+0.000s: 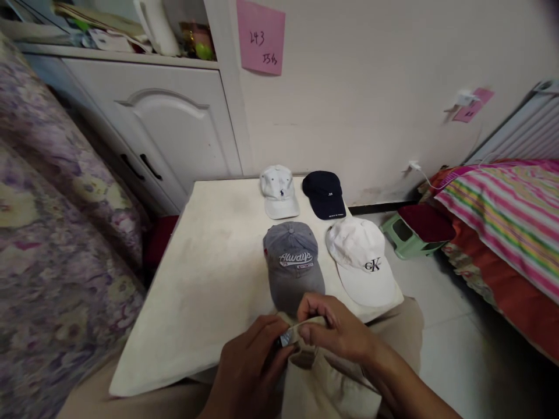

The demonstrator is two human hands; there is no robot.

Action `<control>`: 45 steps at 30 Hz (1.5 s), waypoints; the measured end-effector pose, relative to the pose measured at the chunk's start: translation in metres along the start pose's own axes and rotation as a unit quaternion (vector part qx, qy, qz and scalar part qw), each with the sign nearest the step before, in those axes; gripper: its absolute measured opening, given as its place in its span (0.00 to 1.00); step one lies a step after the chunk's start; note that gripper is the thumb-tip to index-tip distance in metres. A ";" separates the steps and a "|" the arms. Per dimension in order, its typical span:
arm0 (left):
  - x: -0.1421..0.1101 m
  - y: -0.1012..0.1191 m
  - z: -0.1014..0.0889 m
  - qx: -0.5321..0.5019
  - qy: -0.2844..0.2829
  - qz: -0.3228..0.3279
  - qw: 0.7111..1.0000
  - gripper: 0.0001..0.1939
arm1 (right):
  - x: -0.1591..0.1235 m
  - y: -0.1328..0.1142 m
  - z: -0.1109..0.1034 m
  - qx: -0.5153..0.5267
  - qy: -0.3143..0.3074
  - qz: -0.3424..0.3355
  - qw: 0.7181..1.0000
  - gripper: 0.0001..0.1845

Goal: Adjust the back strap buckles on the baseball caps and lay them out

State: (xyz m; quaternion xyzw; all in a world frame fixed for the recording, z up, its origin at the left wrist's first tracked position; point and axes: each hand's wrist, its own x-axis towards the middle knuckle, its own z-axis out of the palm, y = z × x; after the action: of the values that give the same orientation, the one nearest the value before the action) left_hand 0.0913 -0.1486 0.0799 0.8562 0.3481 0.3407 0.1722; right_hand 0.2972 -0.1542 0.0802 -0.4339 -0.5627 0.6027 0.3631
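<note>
My left hand [251, 364] and my right hand [336, 331] meet at the near edge of a white table [205, 279]. Both pinch a beige cap [325, 384] at its strap, where a small metal buckle [286, 339] shows between the fingers. The beige cap hangs over my lap below the table's edge. Just beyond my hands lies a grey cap [293, 265] with white lettering. A white cap with a black logo [362, 262] sits to its right. Farther back are a small white cap [278, 191] and a dark navy cap [324, 194].
A floral-covered bed or sofa [52, 221] runs along the left. A white cabinet [161, 128] stands behind the table. A green stool [408, 235] and a striped bed [506, 227] are at the right. A pink note [261, 36] hangs on the wall.
</note>
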 end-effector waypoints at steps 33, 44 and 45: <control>-0.003 0.005 0.004 -0.019 -0.034 -0.020 0.999 0.07 | -0.007 0.002 0.003 0.024 0.014 0.017 0.999 0.10; -0.001 0.005 0.006 -0.013 -0.013 -0.009 1.000 0.07 | -0.008 0.005 0.002 0.027 0.007 0.009 1.000 0.12; -0.001 0.005 0.006 -0.016 -0.016 -0.008 1.000 0.07 | -0.008 0.006 0.003 0.028 0.008 0.009 1.000 0.11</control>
State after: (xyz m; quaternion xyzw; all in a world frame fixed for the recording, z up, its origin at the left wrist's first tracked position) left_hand 0.0973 -0.1528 0.0777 0.8559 0.3464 0.3313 0.1942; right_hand 0.2978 -0.1630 0.0753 -0.4332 -0.5386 0.6184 0.3739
